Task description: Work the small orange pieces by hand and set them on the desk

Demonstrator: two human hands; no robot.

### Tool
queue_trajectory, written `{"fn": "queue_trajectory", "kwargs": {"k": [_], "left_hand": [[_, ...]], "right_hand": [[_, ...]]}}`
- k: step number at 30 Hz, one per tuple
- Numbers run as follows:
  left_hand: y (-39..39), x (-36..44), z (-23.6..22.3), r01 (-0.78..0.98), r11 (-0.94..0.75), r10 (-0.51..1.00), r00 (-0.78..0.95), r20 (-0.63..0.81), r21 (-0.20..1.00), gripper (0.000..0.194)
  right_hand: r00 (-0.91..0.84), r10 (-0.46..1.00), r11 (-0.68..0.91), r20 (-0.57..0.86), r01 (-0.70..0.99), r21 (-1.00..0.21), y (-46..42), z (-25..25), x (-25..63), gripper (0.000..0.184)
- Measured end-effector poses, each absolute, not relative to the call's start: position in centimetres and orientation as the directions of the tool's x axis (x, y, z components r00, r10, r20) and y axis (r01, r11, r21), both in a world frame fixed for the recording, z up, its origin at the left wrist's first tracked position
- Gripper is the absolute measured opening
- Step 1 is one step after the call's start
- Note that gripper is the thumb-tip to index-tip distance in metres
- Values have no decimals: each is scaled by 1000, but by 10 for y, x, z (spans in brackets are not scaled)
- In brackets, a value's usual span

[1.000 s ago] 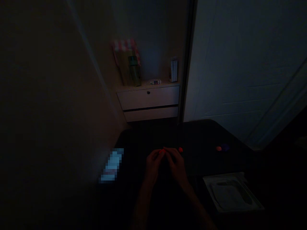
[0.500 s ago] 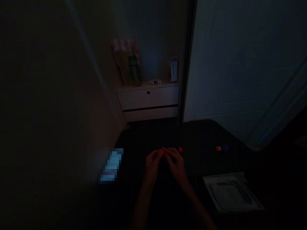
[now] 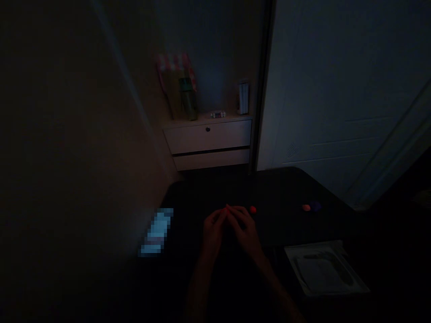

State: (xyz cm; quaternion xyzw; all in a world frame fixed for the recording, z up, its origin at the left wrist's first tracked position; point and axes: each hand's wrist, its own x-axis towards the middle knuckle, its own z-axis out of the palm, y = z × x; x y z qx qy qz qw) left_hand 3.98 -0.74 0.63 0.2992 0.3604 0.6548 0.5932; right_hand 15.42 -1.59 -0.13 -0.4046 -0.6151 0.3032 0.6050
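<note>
Pinching a small red lump (image 3: 225, 210) between their fingertips, the left hand (image 3: 213, 228) and the right hand (image 3: 248, 228) meet over the dark counter (image 3: 279, 190). Just beside the right hand's knuckles lies a red ball (image 3: 252, 210). Farther right, a pink piece (image 3: 306, 207) and a purple piece (image 3: 315, 206) lie side by side; it is too dark to tell whether they touch. Nearer the person, right of the right arm, is a flat packet (image 3: 323, 271). Beyond the counter, a green bottle (image 3: 189, 103) stands above a drawer (image 3: 218, 137).
</note>
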Motion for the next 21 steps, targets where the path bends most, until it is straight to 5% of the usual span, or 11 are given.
{"fn": "queue_trajectory", "kwargs": {"k": [4,21], "left_hand": [[-7,38,4,-588,-24,991,-123,-60,808,33],[-4,36,-4,-667,27,990,-87,-114,745,25]], "right_hand": [[-18,862,501,506,179,-847,-17,-3,152,43],[-32,835,547,550,171,-820,-14,-7,156,34]]}}
